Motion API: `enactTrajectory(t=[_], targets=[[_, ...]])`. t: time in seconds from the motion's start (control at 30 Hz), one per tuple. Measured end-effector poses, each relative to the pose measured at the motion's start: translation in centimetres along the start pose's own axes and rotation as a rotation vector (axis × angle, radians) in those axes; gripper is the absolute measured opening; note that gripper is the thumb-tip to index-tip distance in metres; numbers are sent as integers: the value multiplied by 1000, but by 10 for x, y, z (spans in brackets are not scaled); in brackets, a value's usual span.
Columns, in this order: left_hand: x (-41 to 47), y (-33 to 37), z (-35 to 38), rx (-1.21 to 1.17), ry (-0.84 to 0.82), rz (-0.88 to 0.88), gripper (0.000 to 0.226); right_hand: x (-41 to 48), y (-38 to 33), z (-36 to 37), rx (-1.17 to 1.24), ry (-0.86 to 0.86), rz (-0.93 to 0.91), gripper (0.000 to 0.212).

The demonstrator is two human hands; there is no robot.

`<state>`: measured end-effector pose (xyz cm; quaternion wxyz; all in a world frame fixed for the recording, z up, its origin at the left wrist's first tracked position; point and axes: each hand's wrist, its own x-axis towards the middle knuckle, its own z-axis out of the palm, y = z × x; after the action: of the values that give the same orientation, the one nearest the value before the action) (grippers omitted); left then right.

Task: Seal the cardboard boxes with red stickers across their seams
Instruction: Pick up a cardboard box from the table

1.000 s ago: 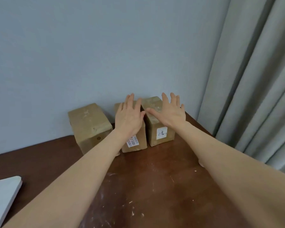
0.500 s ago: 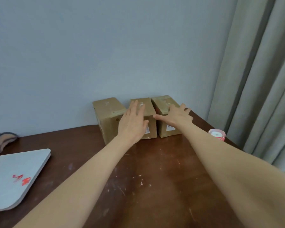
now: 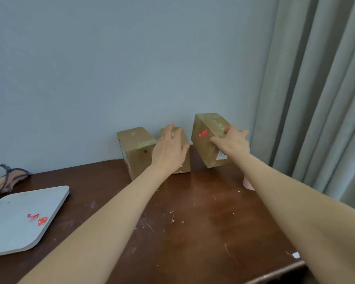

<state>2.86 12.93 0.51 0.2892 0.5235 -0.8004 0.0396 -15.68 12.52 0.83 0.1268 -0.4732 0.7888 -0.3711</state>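
Note:
Three brown cardboard boxes are at the back of the wooden table [image 3: 193,222], by the wall. My right hand [image 3: 232,140] grips the right box [image 3: 203,148] and holds it tilted and lifted off the table; a red sticker [image 3: 203,133] shows on its left face. My left hand [image 3: 168,150] lies flat with straight fingers on the middle box [image 3: 184,165], which it mostly hides. The left box [image 3: 135,148] stands free beside it. Red stickers [image 3: 38,219] lie on a white tray [image 3: 12,232] at the left.
A pink roll [image 3: 248,184] stands on the table, partly hidden behind my right forearm. Grey curtains [image 3: 316,99] hang close on the right. A grey cloth item [image 3: 6,179] lies at the far left edge. A white scrap [image 3: 295,255] sits near the table's right edge.
My right hand has taken hold of the right box and lifted it, tilting it off the table. My left hand stays on the middle box. The view has shifted left.

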Motion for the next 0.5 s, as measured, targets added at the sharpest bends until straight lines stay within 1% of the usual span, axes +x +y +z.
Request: enactTrajectory(t=[0.1,0.3,0.4,0.43,0.5], targets=[[0,17,-9,-166,-5,-110,58,-18,-3,-31,29,23,-28,62],[-10,44,-29,-356,51,-178,61,-55,-5,-80,116,37,-93,55],[-22,48,-37,-412,86,-228,65,-72,-1,-91,183,-10,-113,45],[-27,48,-39,-415,94,-244,66,-78,1,-93,202,-37,-119,40],[-37,46,-42,-390,101,-265,68,-87,8,-93,236,-102,-128,36]])
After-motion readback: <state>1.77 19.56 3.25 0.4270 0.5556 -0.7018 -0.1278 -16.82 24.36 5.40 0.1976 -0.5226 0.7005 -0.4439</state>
